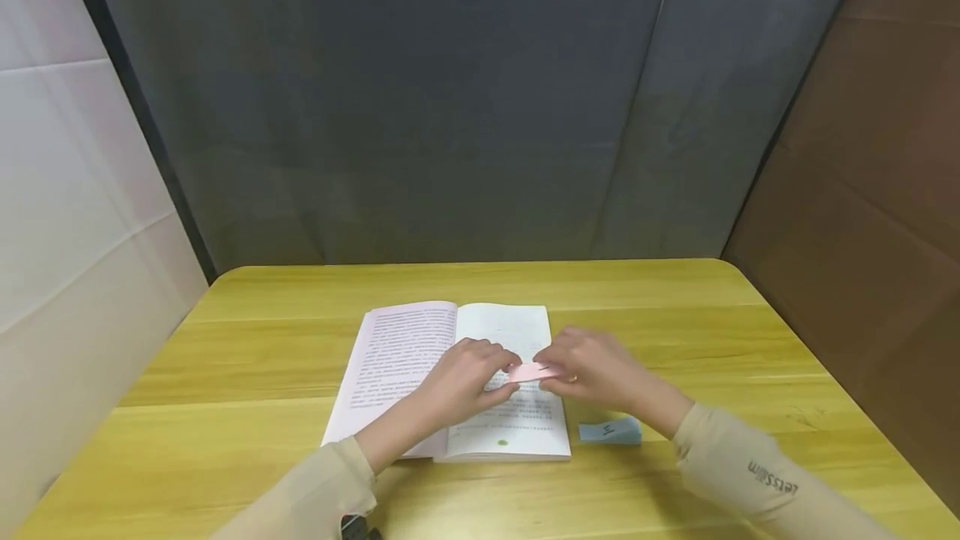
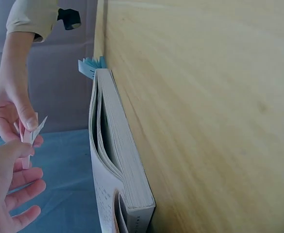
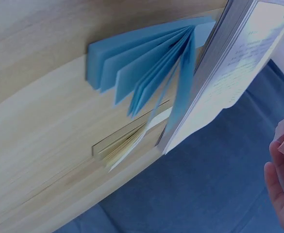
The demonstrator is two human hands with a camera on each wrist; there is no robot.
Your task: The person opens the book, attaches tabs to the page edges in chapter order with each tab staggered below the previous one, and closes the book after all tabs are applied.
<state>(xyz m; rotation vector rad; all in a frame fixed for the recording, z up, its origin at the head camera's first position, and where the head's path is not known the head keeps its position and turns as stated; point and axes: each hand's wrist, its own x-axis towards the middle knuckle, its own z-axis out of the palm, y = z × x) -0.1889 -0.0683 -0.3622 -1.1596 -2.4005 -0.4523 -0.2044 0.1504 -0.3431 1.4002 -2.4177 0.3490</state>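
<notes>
1. Yellow wood-grain boards make up the surface (image 1: 675, 315), seen from above with a grey curtain hanging behind its far edge, a white panel to the left and brown board to the right.
2. Nearest the front edge, two beige sleeves enter from the bottom corners; the right one carries small dark lettering.
3. A blue sticky-note pad (image 1: 610, 432) lies flat on the surface just beside the book's right front corner; the right wrist view shows its leaves fanned open against the book's edge.
4. An open book (image 1: 420, 357) rests around the middle of the surface, printed pages facing up, its spine running front to back.
5. Above the book's right-hand page, both hands meet on a small pink sticky-note pad (image 1: 534, 372).
6. The left hand (image 1: 465, 377) has its thumb and fingers curled onto the pad's left end, pinching it.
7. The right hand (image 1: 592, 369) pinches the pad's right end between curled fingers and thumb, with a ring visible on one finger.
8. From the left wrist view, the pink pad (image 2: 29, 138) is held off the page, clear of the book, with one thin leaf lifted away from the stack.
9. Beyond the book, bare boards stretch to the rounded far corners of the surface.
</notes>
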